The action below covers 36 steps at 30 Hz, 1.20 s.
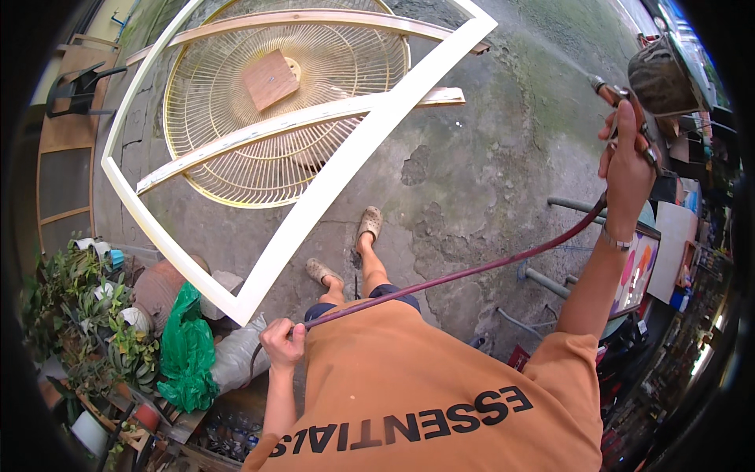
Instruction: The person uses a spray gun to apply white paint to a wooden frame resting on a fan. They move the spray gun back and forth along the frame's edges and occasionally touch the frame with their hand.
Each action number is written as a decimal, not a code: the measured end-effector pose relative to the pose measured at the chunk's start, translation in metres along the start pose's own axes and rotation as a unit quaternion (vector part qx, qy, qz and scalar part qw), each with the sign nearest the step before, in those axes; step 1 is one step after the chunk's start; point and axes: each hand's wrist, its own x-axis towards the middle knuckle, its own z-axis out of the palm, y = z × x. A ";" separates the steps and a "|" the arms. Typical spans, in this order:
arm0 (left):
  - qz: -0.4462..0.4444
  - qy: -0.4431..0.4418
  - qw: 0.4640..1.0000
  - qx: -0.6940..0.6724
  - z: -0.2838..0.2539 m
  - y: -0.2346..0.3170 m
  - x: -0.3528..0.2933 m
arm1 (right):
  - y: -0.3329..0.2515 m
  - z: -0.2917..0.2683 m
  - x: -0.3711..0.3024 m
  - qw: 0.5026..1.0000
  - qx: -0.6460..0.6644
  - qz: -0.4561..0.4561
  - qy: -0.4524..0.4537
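My right hand (627, 157) is stretched out at the right, its fingers wrapped round a spray gun (610, 93). A pale mist leaves the nozzle toward the upper left. From the gun a dark red hose (472, 266) runs across my body to my left hand (283, 342), which is closed on it near my waist. Ahead at the left, a white frame (330, 175) rests on two wooden strips (283, 119). Under the strips lies a large round yellowish wire fan grille (228, 169), with a square wooden piece (270, 81) at its middle.
Potted plants (86, 322), a green plastic bag (187, 350) and a grey sack (236, 358) crowd the lower left. A black chair (79, 88) stands at the far left. Metal tubes (546, 282) and a colourful panel (635, 271) lie at the right. The concrete floor (464, 212) is patchy.
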 end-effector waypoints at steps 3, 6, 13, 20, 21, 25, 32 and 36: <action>0.013 0.006 1.000 0.015 -0.011 -0.021 -0.009 | -0.030 -0.008 -0.041 0.995 0.044 0.064 -0.058; 0.018 0.006 1.000 0.013 -0.024 -0.039 -0.015 | -0.052 -0.011 -0.077 0.992 0.053 0.064 -0.093; 0.022 0.025 0.999 0.029 -0.049 -0.076 -0.041 | -0.088 -0.018 -0.153 0.979 0.051 0.051 -0.191; 0.032 0.035 0.998 0.031 -0.063 -0.094 -0.054 | -0.117 -0.026 -0.197 0.937 0.131 0.121 -0.300; 0.034 0.039 0.998 0.032 -0.064 -0.095 -0.056 | -0.116 -0.022 -0.197 0.941 0.113 0.120 -0.294; 0.036 0.060 0.997 0.020 -0.064 -0.089 -0.063 | -0.094 0.004 -0.175 0.978 0.059 0.051 -0.196; 0.048 0.074 0.996 0.001 -0.059 -0.068 -0.069 | -0.063 0.018 -0.124 0.999 -0.019 -0.026 -0.026; 0.048 0.071 0.996 -0.011 -0.065 -0.066 -0.070 | -0.061 0.016 -0.128 0.997 -0.030 -0.064 0.018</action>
